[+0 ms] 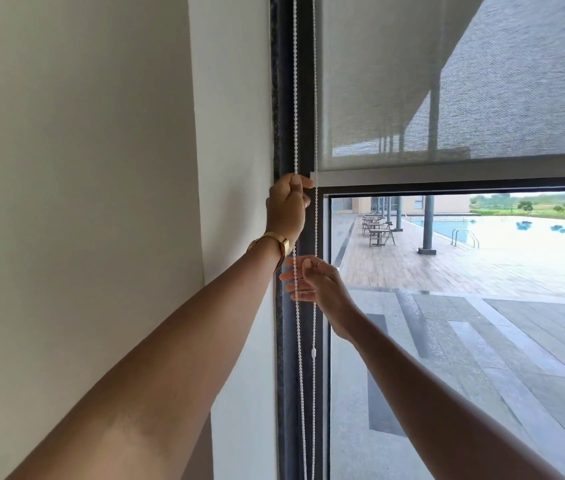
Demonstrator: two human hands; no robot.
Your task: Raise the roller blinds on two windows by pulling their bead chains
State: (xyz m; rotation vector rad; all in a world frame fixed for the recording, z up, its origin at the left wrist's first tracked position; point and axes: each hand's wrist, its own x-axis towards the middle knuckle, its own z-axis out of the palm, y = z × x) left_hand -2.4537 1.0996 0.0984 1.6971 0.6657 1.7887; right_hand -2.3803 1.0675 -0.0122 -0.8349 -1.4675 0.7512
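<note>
A grey mesh roller blind point(412, 81) covers the upper part of the window, its bottom rail point(447, 173) level with the frame's crossbar. A white bead chain point(295, 98) hangs in two strands along the dark left frame, with a small connector point(314, 352) on the right strand. My left hand point(286, 209), with a gold watch on the wrist, is closed around the left strand beside the end of the bottom rail. My right hand point(312, 280) is lower and pinches the same left strand between its fingers.
A white wall point(101, 168) stands to the left of the dark window frame point(289, 375). Through the glass below the blind I see a wooden deck with tables, pillars and a pool.
</note>
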